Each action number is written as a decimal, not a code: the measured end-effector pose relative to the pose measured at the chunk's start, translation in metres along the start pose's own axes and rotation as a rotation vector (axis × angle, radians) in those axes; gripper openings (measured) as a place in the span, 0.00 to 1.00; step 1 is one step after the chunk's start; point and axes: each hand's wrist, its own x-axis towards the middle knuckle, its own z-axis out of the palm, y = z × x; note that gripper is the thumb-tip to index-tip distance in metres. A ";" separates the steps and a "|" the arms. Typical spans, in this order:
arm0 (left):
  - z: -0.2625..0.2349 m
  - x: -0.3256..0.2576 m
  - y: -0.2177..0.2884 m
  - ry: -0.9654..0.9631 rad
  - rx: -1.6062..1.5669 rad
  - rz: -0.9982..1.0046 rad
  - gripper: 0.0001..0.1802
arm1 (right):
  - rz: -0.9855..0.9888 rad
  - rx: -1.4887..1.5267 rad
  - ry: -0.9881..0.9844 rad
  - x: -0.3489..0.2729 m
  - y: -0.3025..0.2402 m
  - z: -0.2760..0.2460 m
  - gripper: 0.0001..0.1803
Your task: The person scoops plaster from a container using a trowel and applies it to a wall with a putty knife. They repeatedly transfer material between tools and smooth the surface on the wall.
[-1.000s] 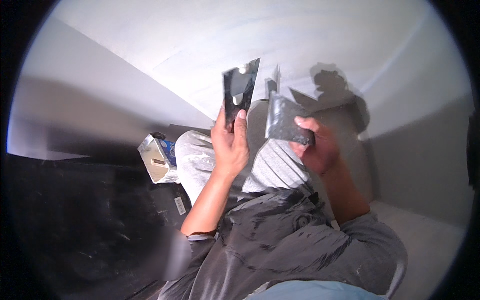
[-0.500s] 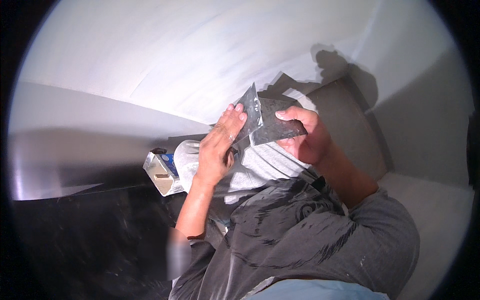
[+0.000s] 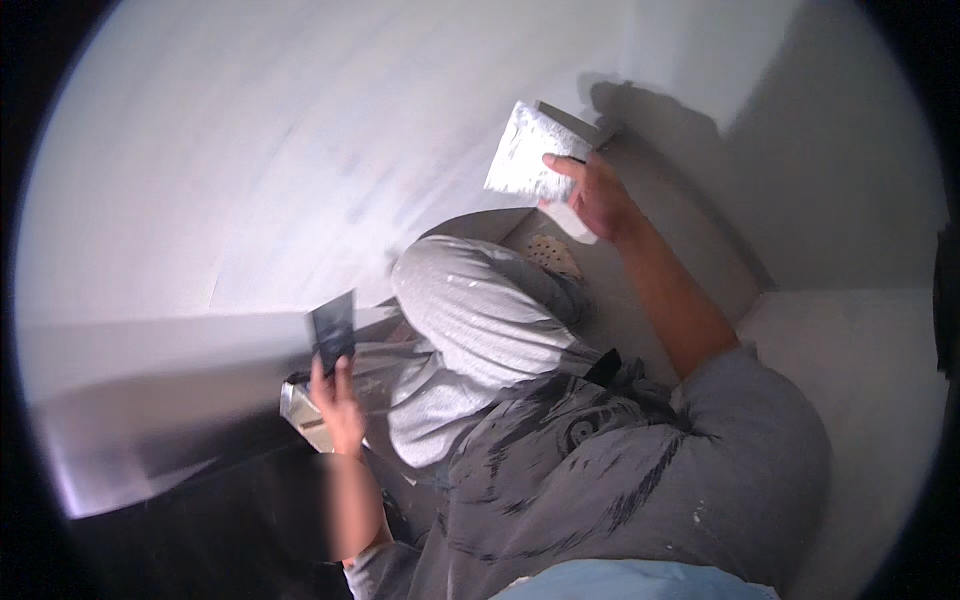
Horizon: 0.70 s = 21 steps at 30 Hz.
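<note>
A dark blade (image 3: 333,322) is gripped, projecting beyond the half-closed left hand (image 3: 340,410), and a bright blade (image 3: 528,155) is clamped, projecting leftward from the half-closed right hand (image 3: 597,200).

The dark plate (image 3: 334,328), thin and four-cornered, stood out from the left hand (image 3: 338,408), held by its lower end, its top edge slanting up rightward. The bright plate (image 3: 525,155), broader, white with greyish smears, sat tilted, its right side gripped in the right hand (image 3: 597,197), well apart.
</note>
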 end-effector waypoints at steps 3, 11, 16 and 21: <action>-0.012 -0.005 -0.007 0.058 -0.492 -0.114 0.13 | -0.208 -0.745 0.370 0.053 0.001 -0.108 0.21; -0.031 -0.008 -0.026 0.104 -0.840 -0.167 0.19 | -0.794 -1.134 0.754 0.131 -0.061 -0.192 0.19; -0.034 -0.009 -0.023 0.076 -0.845 -0.176 0.21 | -0.785 -1.227 0.782 0.140 -0.100 -0.195 0.20; -0.040 -0.009 -0.026 0.056 -0.863 -0.174 0.22 | -0.789 -1.227 0.836 0.145 -0.109 -0.203 0.20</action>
